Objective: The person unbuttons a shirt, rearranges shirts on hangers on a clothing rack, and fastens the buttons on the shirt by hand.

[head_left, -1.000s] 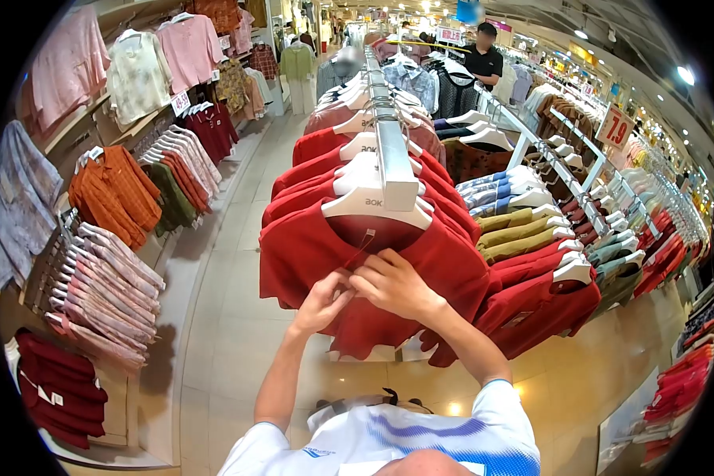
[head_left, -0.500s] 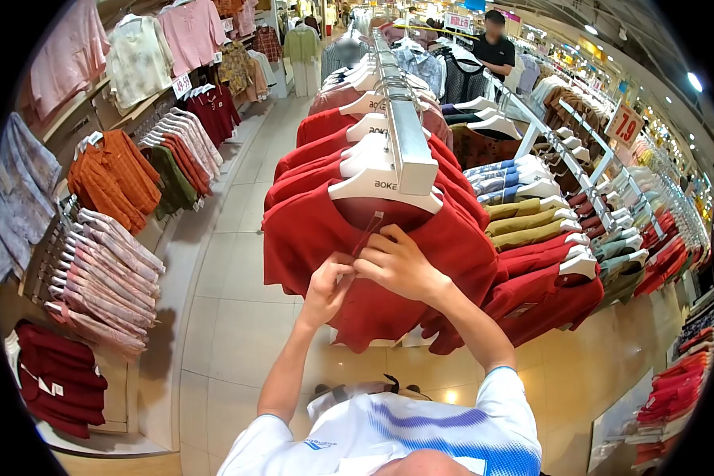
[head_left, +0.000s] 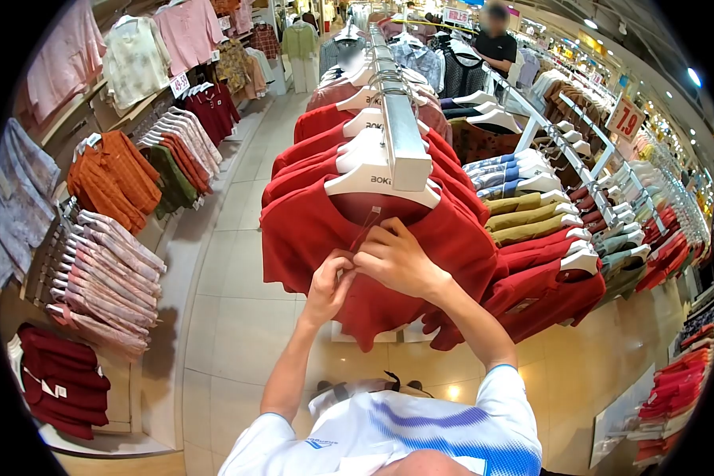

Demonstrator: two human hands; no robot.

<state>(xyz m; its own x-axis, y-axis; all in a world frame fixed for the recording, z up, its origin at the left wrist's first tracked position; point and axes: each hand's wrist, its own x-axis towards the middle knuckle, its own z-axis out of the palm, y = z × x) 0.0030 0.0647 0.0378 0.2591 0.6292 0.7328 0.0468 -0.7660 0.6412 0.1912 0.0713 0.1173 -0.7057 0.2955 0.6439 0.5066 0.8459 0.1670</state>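
Red top below metal rail; tiled floor; apparently neckline cord.

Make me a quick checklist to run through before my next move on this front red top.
1. Front red top on its white hanger: ok, draped over it.
2. Hanger's hook on the metal rail: cannot tell, the rail's end hides it.
3. Hands together: ok, left hand and right hand meet at the top's front.
4. Clear sight of what the fingertips work on: not ok, fingers cover it.
5. Neck label uncovered: ok, visible above the right hand.
6. Other person out of the way: ok, standing among the far racks.
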